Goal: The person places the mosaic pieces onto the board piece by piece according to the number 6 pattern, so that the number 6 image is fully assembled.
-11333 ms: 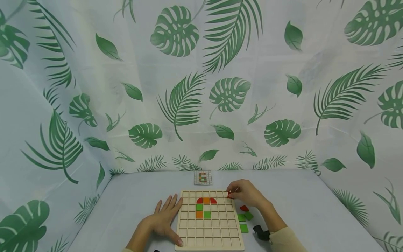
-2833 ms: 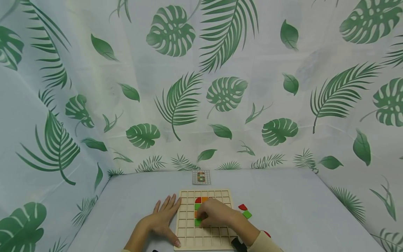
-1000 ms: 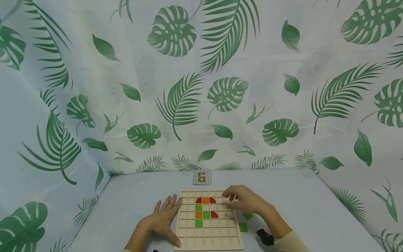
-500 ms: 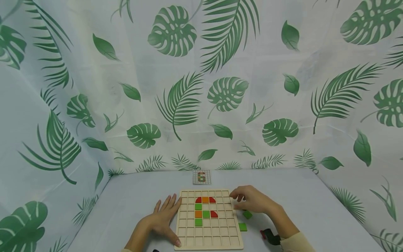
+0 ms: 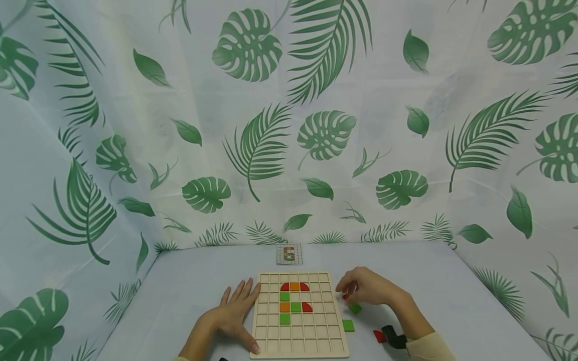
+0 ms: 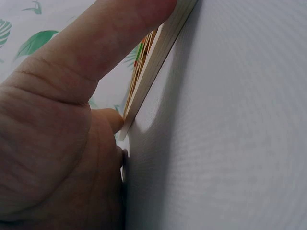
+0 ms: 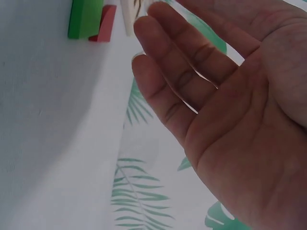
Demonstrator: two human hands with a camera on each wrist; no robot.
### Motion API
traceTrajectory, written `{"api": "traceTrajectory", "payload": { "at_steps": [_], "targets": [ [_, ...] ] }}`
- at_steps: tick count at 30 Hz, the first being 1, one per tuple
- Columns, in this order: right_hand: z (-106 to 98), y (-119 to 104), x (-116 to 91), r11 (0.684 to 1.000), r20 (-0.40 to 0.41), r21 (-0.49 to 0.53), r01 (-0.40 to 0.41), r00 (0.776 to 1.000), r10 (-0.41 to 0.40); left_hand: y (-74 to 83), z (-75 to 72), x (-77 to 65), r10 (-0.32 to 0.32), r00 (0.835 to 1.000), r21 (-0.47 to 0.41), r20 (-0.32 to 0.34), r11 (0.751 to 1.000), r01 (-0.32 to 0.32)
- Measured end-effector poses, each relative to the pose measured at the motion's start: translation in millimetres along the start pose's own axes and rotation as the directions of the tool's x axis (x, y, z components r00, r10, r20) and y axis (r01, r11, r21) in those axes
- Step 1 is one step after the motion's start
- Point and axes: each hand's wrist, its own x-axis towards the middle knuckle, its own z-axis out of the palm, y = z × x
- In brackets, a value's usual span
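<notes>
My left hand (image 5: pixel 234 313) lies with fingers spread along the left edge of a wooden grid board (image 5: pixel 300 346), thumb at its front left corner. In the left wrist view the thumb (image 6: pixel 96 45) reaches over the board's edge (image 6: pixel 158 57). Red quarter-round pieces, orange squares and green squares fill several of the board's cells. My right hand (image 5: pixel 370 287) hovers right of the board, fingers loosely bent, fingertips close over a red piece (image 5: pixel 345 297). Beside that lies a green tile (image 5: pixel 355 308). The right wrist view shows the red piece (image 7: pixel 106 24) resting against the green tile (image 7: pixel 85 19).
A small card (image 5: pixel 289 254) with a coloured figure on a grid lies behind the board. Another green tile (image 5: pixel 348 325) touches the board's right side. Further right, a red piece (image 5: pixel 379 336) lies near the black wrist camera (image 5: pixel 394 337). A leaf-patterned cloth (image 5: pixel 271 150) surrounds the table.
A red quarter-round and a green square have been added to the board. The right hand has left the board and moved right to the loose pieces. The left hand stays in place.
</notes>
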Motion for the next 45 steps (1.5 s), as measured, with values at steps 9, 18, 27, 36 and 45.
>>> {"api": "traceTrajectory", "payload": {
  "at_steps": [9,18,27,36,45],
  "targets": [
    [0,4,-5,0.999,0.041,-0.018,-0.034,0.999,0.035,0.0,0.6,-0.8,0.003,1.000,-0.004,0.002,1.000,-0.003],
    [-2,10,-7,0.998,0.091,0.016,-0.054,0.994,0.052,-0.2,0.2,-1.6,0.010,1.000,-0.012,0.005,1.000,-0.010],
    [2,11,-6,0.998,0.093,-0.014,-0.067,0.993,0.068,-0.5,0.1,-1.7,0.012,1.000,-0.010,0.006,1.000,-0.012],
    [6,13,-5,0.996,0.069,-0.048,-0.075,0.995,0.079,-1.0,-0.1,-1.5,0.015,1.000,-0.007,-0.001,1.000,-0.015],
    [8,10,-4,0.986,0.064,-0.096,-0.136,0.988,0.143,1.1,-1.9,-1.4,0.009,1.000,-0.009,-0.002,1.000,-0.009]
  ]
}}
